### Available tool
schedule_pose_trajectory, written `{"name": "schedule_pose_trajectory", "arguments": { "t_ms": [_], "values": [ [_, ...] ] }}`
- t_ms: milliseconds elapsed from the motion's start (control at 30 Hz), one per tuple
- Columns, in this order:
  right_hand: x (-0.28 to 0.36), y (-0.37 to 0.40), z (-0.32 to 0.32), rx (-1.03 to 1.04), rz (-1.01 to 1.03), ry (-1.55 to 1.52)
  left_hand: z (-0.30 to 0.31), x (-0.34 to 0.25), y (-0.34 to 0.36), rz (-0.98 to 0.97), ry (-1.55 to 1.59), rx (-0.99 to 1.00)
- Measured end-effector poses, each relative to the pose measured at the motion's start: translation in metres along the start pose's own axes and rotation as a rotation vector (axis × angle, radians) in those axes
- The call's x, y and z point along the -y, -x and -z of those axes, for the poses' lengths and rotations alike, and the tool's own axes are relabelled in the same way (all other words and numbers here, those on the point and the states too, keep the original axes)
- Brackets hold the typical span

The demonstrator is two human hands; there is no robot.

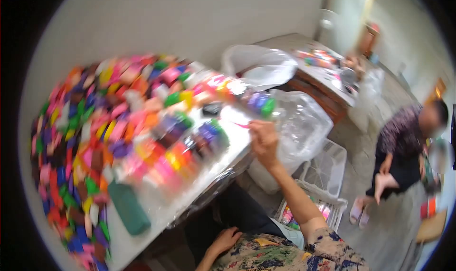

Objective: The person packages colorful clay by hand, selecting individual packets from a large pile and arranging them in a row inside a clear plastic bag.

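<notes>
Blur softens much of what I see from here, so I take the white table [156, 209] as my landmark. My operator's right hand [263, 139] is raised just past the table's far right edge, its fingertips pinched narrowly on a thin pink strip [242, 124] that points back over the tabletop. I cannot tell what the strip is. The left hand [227, 238] lies below the table's near edge, on dark trousers, with its fingers loosely spread and nothing in it that I can see.

A wide pile of coloured pieces [99, 128] covers most of the table, with rows of them laid out towards the right edge. A dark green block [127, 207] lies on the table's near side, just beside the pile. A clear plastic bag [306, 123] bulges beyond the right edge, close behind the raised hand. A white basket [330, 166] sits on the floor below that. A seated person [403, 147] is well apart from the table, further right.
</notes>
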State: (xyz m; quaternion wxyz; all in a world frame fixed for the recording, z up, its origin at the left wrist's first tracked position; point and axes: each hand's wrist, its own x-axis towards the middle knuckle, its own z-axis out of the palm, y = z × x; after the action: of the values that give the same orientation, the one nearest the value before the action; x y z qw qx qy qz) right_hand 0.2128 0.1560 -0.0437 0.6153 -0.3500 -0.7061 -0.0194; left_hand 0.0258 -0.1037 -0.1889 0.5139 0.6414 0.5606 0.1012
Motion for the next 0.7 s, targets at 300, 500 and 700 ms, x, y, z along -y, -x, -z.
{"name": "schedule_pose_trajectory", "arguments": {
  "t_ms": [300, 500, 700],
  "values": [
    [0.012, 0.011, 0.005, -0.104, -0.047, -0.007, 0.07, -0.016, -0.008, 0.145, -0.217, -0.07],
    [0.013, 0.01, 0.002, -0.107, -0.07, -0.026, 0.06, 0.014, -0.022, -0.003, -0.178, -0.185],
    [0.016, 0.014, 0.028, -0.04, -0.169, -0.138, 0.003, 0.041, -0.051, 0.209, -0.654, 0.215]
  ]
}}
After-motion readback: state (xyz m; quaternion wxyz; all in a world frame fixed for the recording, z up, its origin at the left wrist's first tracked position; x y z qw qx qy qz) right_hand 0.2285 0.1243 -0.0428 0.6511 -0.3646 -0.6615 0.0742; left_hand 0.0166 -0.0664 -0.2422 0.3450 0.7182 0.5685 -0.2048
